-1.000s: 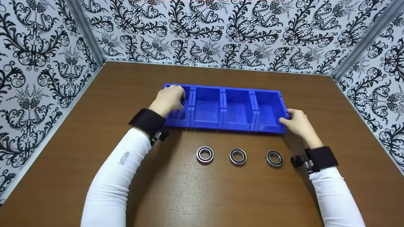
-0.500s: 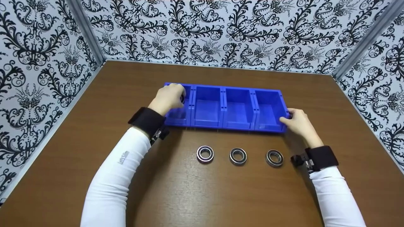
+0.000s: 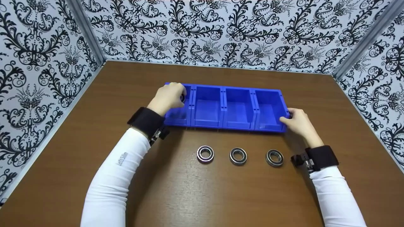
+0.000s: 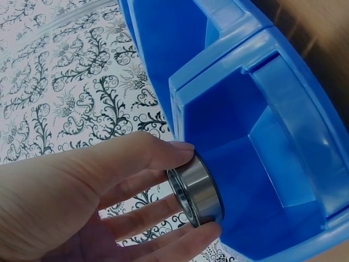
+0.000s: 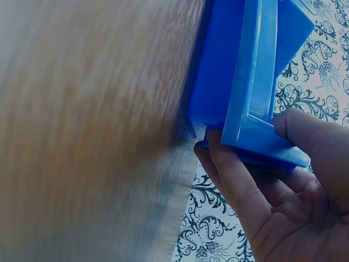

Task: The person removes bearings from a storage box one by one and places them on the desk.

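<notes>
My left hand [image 3: 169,96] pinches a ball bearing [image 4: 197,191] between thumb and fingers, over the leftmost compartment of the blue bin row [image 3: 206,123]. The left wrist view shows the bearing tilted on edge, its steel rim outward, beside the compartment's opening. At the row's right end, my right hand [image 3: 298,122] grips the outer wall. In the right wrist view its thumb lies over the blue wall [image 5: 262,131] and the fingers reach under the outside. Three more bearings lie flat in front of the row: left [image 3: 205,154], middle [image 3: 238,156] and right [image 3: 274,158].
The row stands on a brown wooden table [image 3: 221,198], its compartments facing up and separated by thin dividers. Patterned white-and-black panels [image 3: 208,34] close in the back and both sides. Metal corner posts [image 3: 86,31] join them.
</notes>
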`<state>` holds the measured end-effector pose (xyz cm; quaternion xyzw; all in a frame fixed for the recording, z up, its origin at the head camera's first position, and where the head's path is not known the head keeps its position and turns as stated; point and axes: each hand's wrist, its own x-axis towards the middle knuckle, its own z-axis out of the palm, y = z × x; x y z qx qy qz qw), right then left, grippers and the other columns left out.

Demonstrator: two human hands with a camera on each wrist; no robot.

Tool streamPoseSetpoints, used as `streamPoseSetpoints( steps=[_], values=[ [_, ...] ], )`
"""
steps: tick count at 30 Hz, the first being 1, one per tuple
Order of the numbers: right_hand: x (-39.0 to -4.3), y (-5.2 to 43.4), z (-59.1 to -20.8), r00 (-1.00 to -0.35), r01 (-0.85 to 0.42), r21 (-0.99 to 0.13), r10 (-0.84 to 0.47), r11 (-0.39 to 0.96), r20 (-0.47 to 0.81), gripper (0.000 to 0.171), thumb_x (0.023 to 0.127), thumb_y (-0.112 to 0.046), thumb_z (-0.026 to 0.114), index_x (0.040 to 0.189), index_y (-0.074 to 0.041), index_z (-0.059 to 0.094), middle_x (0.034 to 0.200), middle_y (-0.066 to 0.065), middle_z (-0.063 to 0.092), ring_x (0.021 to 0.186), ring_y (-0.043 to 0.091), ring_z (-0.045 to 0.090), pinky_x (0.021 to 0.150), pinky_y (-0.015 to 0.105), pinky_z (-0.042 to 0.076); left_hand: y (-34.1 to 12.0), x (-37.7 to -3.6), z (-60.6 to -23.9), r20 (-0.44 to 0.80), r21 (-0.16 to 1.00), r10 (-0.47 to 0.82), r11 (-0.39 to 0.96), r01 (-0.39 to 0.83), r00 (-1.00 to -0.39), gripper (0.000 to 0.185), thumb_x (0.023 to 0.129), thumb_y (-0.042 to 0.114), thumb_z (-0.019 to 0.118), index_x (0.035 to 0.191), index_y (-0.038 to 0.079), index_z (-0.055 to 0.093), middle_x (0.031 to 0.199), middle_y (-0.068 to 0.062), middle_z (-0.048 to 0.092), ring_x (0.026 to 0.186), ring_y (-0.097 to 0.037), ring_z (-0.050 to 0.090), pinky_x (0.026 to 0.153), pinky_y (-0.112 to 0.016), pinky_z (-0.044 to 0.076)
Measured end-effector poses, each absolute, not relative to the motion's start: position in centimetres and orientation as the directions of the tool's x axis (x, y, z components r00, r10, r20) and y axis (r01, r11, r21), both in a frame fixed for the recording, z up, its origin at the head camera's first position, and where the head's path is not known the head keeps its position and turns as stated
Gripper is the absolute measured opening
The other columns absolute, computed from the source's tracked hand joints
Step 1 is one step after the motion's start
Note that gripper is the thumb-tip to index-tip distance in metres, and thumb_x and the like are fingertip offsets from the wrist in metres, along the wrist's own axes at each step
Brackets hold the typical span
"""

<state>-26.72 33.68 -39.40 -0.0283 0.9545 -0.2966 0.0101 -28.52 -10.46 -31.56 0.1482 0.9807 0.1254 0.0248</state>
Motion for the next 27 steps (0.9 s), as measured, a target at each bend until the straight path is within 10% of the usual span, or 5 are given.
streamPoseSetpoints(
  steps=[27],
  values=[
    [-26.7, 33.5, -39.4, -0.999, -0.037, -0.575, -0.046, 0.817, -0.001, 0.052, 0.093, -0.013, 0.058, 0.136, 0.016, 0.054, 0.117, 0.034, 0.07, 0.072, 0.001, 0.058, 0.063, 0.013, 0.045, -11.1, -26.9, -30.6, -0.024, 0.267, 0.31, 0.918, 0.293, -0.951, 0.039, 0.08, 0.007, 0.069, 0.119, 0.003, 0.071, 0.124, -0.016, 0.07, 0.115, -0.037, 0.066, 0.098, -0.054, 0.054]
  ],
)
